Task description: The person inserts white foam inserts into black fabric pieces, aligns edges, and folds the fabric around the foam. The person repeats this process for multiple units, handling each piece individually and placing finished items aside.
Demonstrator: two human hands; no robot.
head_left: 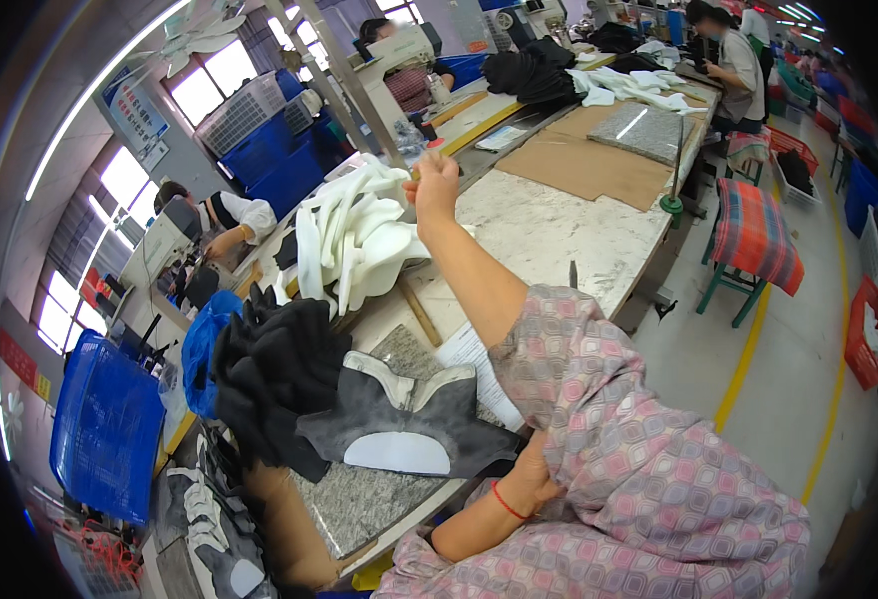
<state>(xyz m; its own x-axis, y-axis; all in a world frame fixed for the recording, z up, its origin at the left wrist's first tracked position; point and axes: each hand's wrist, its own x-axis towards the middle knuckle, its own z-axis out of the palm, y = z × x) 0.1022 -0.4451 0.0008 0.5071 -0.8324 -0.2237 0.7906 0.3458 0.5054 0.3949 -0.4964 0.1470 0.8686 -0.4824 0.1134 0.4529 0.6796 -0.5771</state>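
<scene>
My right hand (434,186) is raised over the table's far left part, fingers curled closed. Whatever it may hold is too small to make out. Beside and below it lies a heap of white foam pieces (354,235). My left hand (531,477), with a red string at the wrist, is close to my body. The patterned right sleeve covers its fingers. Next to it a dark grey shoe upper (399,424) lies spread on a speckled stone slab (329,504), a white half-moon patch facing up. A pile of black uppers (274,369) adjoins it on the left.
A paper sheet (481,369) and a wooden stick (419,311) lie beyond the slab. Brown cardboard (579,160) covers part of the long table. A blue crate (104,429) stands at left. At right is a stool with a plaid cover (755,235). Several people work nearby.
</scene>
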